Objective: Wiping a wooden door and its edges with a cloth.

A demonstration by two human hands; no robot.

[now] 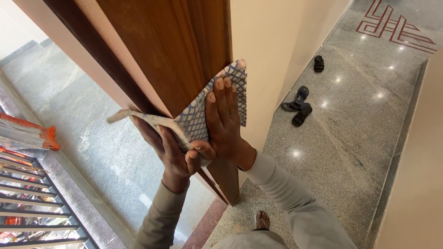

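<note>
Right hand (pixel 224 121): flat, fingers spread, pressing the cloth (pixel 210 110) on the door (pixel 175 50).
Left hand (pixel 170 154): pinching the cloth's lower edge.
Cloth: under both hands, wrapped round the door edge.
Sandals (pixel 299 106): far right on the floor (pixel 360 120).

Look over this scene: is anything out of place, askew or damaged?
The sandals by the wall lie crossed, with a third apart farther along. Otherwise nothing: both hands, left and right, press a checked cloth around the door edge.

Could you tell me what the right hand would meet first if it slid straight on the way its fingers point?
The right hand lies flat on the checked cloth; just past its fingertips comes bare wooden door.
</note>
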